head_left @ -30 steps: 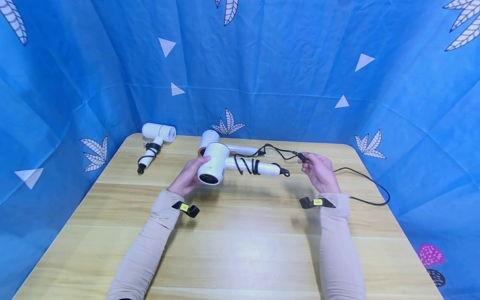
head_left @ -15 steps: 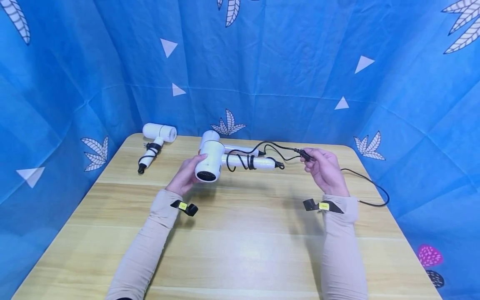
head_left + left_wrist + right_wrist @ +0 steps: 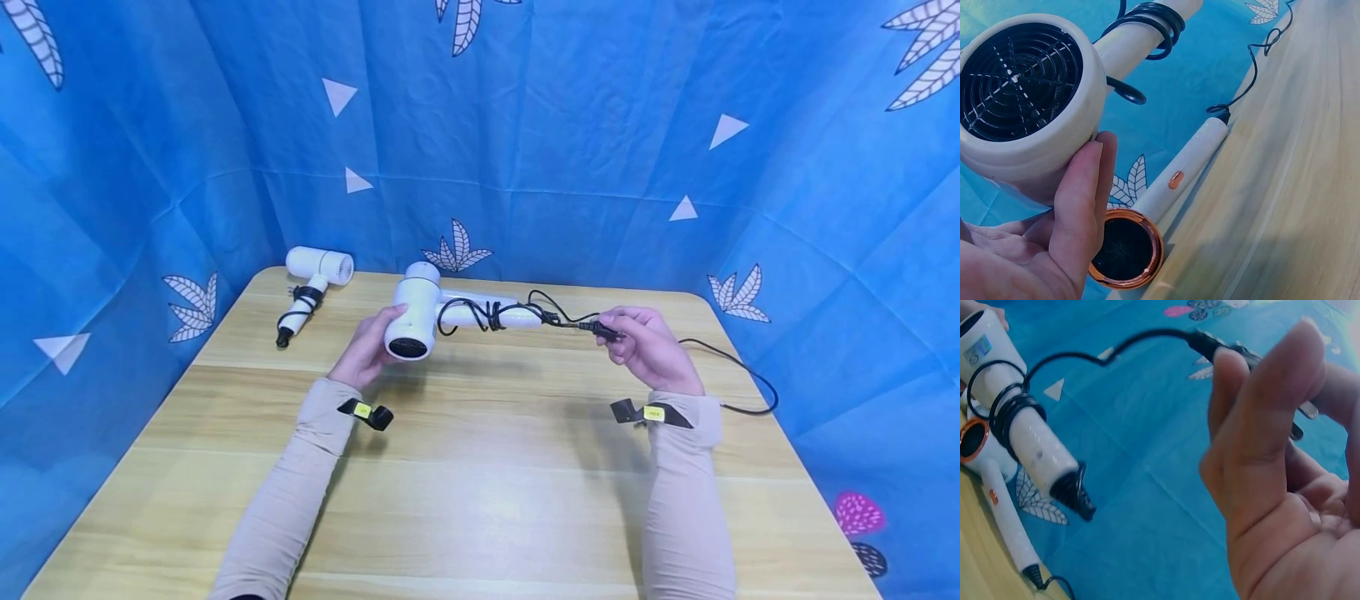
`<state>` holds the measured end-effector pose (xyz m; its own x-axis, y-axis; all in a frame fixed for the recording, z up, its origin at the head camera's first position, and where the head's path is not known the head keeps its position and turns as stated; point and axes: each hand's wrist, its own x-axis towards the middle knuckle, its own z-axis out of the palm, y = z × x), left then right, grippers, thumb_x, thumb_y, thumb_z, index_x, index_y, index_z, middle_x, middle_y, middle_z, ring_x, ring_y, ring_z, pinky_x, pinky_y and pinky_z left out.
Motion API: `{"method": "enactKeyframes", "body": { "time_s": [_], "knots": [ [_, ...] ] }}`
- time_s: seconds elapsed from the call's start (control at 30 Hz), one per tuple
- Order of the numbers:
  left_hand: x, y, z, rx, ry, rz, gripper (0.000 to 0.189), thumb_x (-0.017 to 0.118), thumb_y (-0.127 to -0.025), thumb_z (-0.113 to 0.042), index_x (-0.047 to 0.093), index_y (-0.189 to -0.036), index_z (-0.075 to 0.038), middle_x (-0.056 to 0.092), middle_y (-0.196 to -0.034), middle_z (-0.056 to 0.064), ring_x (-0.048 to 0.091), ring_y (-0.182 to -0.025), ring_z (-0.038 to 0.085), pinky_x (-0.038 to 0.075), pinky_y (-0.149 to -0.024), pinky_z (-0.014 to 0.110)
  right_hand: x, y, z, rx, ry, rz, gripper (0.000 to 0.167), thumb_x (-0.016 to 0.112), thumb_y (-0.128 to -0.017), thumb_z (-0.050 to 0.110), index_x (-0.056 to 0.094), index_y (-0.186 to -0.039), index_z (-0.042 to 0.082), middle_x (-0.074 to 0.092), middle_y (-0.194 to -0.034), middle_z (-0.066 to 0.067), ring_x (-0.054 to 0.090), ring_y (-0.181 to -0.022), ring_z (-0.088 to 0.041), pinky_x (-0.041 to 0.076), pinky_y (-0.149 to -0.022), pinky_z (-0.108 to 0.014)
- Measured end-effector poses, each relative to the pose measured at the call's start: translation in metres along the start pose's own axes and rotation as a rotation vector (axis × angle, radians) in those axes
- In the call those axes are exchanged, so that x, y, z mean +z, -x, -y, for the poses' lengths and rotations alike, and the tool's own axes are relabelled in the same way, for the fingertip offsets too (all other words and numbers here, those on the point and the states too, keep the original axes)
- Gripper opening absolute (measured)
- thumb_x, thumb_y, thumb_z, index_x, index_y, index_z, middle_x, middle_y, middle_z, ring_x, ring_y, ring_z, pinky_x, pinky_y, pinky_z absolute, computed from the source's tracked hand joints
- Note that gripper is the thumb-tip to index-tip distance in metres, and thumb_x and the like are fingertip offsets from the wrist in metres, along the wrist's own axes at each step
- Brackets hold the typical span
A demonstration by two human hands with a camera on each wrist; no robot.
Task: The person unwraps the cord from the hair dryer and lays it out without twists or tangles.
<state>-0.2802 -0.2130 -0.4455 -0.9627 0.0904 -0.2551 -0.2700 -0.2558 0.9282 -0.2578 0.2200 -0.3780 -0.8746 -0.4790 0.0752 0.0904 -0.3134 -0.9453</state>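
Observation:
A white hair dryer point(image 3: 411, 321) is held above the table by my left hand point(image 3: 366, 348), whose thumb and fingers grip its round head. Its black grille point(image 3: 1019, 81) faces the left wrist camera, and its handle points right. A black cord point(image 3: 1010, 419) is looped several times around that handle. My right hand point(image 3: 651, 354) pinches the black plug point(image 3: 606, 331) at the cord's free end, with metal prongs point(image 3: 1305, 411) showing past the fingers. The cord runs from plug to handle. Lying behind is a second white hair dryer point(image 3: 1179, 172) with a copper-coloured ring, partly hidden in the head view.
At the table's back left lies a third white hair dryer point(image 3: 318, 265), its black cord wound around the handle. The second dryer's loose cord point(image 3: 768, 387) trails behind my right hand to the table's right side. Blue patterned cloth point(image 3: 480, 125) encloses the back and sides.
My left hand has shifted the held dryer slightly left and away from me. My right hand has moved right, then lowered the plug, bringing the cord down across the dryer's handle.

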Motion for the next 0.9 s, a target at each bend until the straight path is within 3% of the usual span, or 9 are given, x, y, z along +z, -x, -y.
{"method": "enactKeyframes", "body": {
  "time_s": [0.3, 0.57, 0.9],
  "knots": [
    [0.000, 0.001, -0.003, -0.001, 0.010, -0.007, 0.036, 0.059, -0.102, -0.039, 0.054, -0.120, -0.009, 0.074, -0.088, -0.005, 0.074, -0.076, 0.009, 0.063, -0.064, 0.025, -0.016, -0.001, -0.008, 0.101, 0.031, 0.091, 0.030, 0.050, -0.106, 0.003, 0.077, -0.100, 0.013, 0.076, -0.079, 0.000, 0.058, -0.055, 0.000, 0.046, -0.051, -0.014],
    [0.001, 0.003, -0.005, 0.002, 0.026, -0.019, 0.034, 0.057, -0.103, -0.039, 0.054, -0.120, -0.009, 0.075, -0.084, -0.005, 0.074, -0.072, 0.009, 0.062, -0.060, 0.023, -0.026, -0.006, -0.020, 0.113, 0.142, 0.202, 0.034, 0.048, -0.100, -0.005, 0.078, -0.099, 0.011, 0.074, -0.076, 0.001, 0.049, -0.050, 0.003, 0.043, -0.046, -0.012],
    [0.001, 0.004, -0.007, 0.011, 0.032, -0.012, 0.033, 0.059, -0.103, -0.040, 0.056, -0.120, -0.012, 0.076, -0.087, -0.005, 0.074, -0.073, 0.009, 0.061, -0.060, 0.022, -0.037, -0.015, -0.036, 0.235, 0.300, 0.087, 0.031, 0.052, -0.100, 0.000, 0.078, -0.092, 0.013, 0.072, -0.071, 0.001, 0.047, -0.047, 0.001, 0.041, -0.044, -0.014]
  ]
}}
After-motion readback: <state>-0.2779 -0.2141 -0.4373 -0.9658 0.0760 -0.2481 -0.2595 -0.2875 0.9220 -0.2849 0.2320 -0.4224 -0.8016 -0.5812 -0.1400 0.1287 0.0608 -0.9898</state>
